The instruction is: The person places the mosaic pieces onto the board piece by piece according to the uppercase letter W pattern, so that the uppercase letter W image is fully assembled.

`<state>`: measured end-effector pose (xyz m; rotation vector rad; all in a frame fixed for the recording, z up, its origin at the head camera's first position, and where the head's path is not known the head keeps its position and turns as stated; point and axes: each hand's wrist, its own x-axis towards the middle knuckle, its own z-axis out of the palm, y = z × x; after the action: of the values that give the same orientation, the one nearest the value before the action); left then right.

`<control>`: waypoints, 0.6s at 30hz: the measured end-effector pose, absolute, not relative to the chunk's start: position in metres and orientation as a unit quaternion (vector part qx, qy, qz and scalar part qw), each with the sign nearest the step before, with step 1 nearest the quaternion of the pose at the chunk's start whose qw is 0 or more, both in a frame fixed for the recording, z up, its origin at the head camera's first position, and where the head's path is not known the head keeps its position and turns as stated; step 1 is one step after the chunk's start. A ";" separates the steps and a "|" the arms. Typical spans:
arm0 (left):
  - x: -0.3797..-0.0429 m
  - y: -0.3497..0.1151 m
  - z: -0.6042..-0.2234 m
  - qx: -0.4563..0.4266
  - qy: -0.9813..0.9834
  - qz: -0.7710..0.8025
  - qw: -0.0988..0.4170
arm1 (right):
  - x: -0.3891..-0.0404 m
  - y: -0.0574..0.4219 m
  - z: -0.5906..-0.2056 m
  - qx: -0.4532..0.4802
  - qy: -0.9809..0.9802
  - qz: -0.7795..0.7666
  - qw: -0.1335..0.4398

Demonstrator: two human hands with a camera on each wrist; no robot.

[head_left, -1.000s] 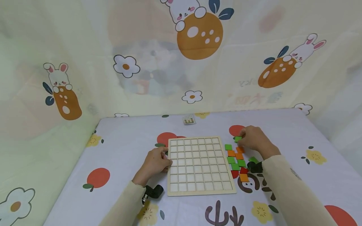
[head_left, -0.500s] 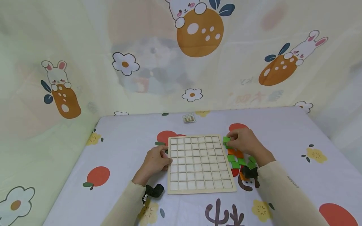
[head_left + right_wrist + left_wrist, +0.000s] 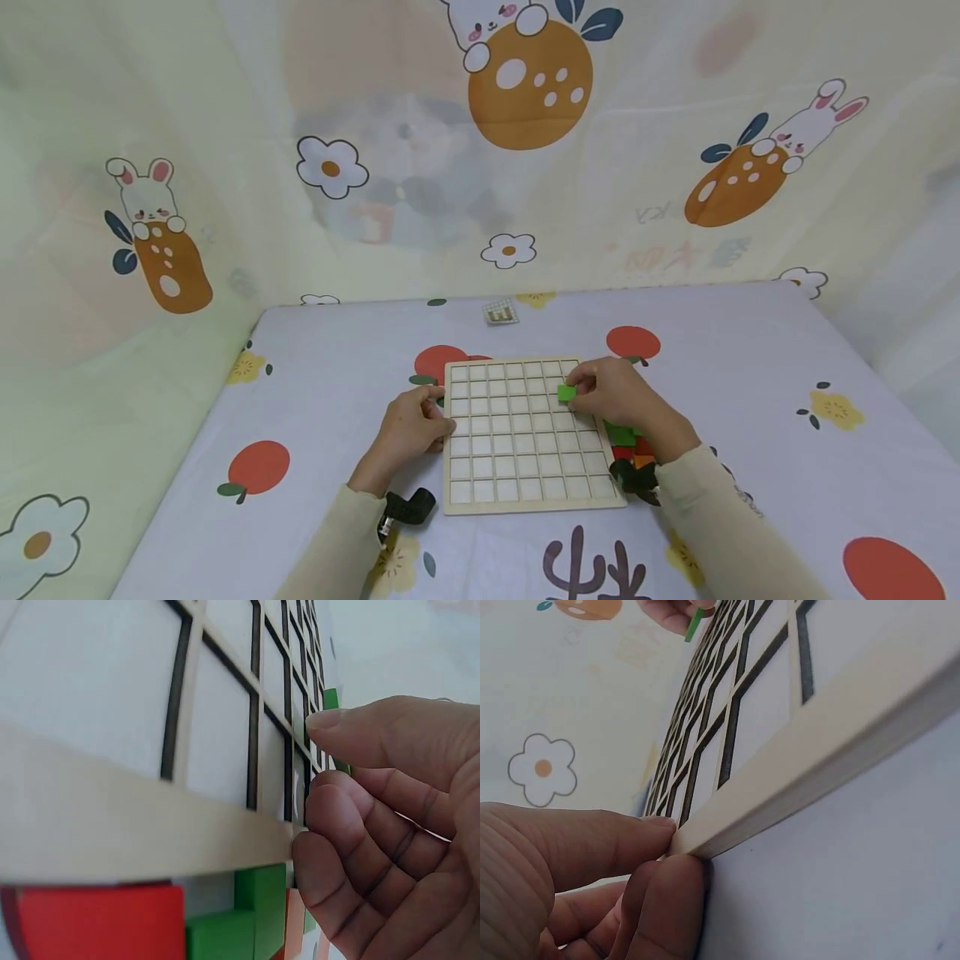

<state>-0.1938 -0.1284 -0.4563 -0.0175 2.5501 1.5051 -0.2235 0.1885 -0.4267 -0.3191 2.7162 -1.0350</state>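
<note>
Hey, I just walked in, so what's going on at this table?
A person is working with a pale gridded board and colored tiles. Their left hand grips the board's left edge, while their right hand pinches a green tile over the far right part of the grid. More red, green and orange tiles lie beside the board's right edge, partly hidden by the right arm.

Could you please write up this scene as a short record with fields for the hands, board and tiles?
Left hand: grips the left rim of the board
Right hand: pinches a green tile
Held tile: over the board's far right part; contact unclear
Board: wooden grid board, flat on the tablecloth
Loose tiles: green, red and orange, right of the board, partly hidden by the right arm
Far side: small patterned item, too small to identify
</note>
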 end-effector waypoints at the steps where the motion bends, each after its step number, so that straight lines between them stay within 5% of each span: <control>1: -0.194 -0.128 -0.457 -0.005 0.858 0.505 0.089 | -0.223 0.188 -0.427 -0.110 0.923 -0.351 0.110; 18: -0.190 -0.128 -0.457 -0.019 0.857 0.509 0.082 | -0.225 0.183 -0.436 -0.123 0.924 -0.343 0.115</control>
<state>-0.1903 -0.1279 -0.4568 -0.0561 2.5605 1.5201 -0.2248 0.1829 -0.4360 -0.3600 2.7087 -1.0049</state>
